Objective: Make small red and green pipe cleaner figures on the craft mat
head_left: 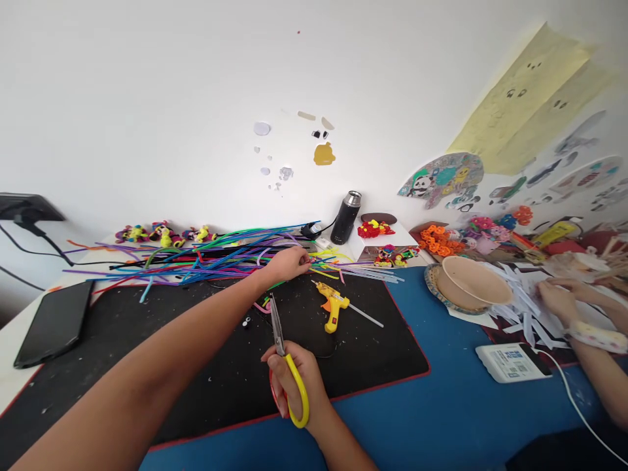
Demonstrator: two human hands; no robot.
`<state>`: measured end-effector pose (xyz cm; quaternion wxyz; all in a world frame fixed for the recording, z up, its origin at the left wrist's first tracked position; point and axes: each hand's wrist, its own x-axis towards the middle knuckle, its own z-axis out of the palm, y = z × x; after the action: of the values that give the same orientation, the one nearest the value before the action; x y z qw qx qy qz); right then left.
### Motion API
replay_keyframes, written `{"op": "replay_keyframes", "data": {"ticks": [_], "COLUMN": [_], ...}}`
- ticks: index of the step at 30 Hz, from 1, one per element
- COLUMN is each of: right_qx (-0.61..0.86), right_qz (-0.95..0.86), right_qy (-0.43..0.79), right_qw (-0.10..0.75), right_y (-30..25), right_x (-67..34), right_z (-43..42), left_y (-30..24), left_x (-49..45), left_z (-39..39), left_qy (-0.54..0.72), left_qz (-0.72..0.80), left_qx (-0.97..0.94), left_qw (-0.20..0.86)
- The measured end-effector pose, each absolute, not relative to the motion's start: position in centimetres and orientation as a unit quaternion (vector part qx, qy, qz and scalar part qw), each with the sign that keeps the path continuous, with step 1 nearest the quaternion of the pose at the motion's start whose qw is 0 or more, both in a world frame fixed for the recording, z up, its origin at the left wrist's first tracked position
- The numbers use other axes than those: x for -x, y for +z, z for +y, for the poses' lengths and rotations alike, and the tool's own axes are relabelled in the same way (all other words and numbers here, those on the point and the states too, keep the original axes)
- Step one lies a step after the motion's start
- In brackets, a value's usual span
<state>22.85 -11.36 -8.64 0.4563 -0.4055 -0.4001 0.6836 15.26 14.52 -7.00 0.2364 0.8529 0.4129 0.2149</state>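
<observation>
My left hand (pixel 290 263) reaches over a long heap of colourful pipe cleaners (pixel 216 258) along the wall. Its fingers are curled together at the heap's right end; whatever they pinch is too small to make out. In my right hand (pixel 308 373) is a pair of scissors (pixel 301 396) with yellow and red handles, blades pointing up and nearly closed. A yellow glue gun (pixel 332 306) lies on the black mat (pixel 220 373) to the right, a clear glue stick poking out of its back. Two small googly eyes (pixel 246 322) rest left of the blades.
At the left lies a dark phone (pixel 55 322). A black bottle (pixel 346 219) stands by a white box (pixel 371 242). Small pipe-cleaner figures (pixel 164 234) line the wall. At right, another person's hands (pixel 564 301) are among paper strips (pixel 527 301), beside a bowl (pixel 473 281) and a white power bank (pixel 513 362).
</observation>
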Motion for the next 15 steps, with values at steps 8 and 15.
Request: {"op": "replay_keyframes", "data": {"ticks": [8, 15], "right_qx": [0.403, 0.426], "right_qz": [-0.403, -0.401], "right_qy": [0.67, 0.672], "right_qw": [0.477, 0.454], "right_y": [-9.4, -8.6], "right_x": [-22.8, -22.9], "right_z": [-11.3, -11.3], "left_y": [-3.4, -1.6], "left_x": [-12.6, -4.4], "left_z": [13.3, 5.9], "left_qy": [0.439, 0.488], "left_qz": [0.457, 0.444], "left_qx": [-0.651, -0.467], "left_qw": [0.417, 0.589]}}
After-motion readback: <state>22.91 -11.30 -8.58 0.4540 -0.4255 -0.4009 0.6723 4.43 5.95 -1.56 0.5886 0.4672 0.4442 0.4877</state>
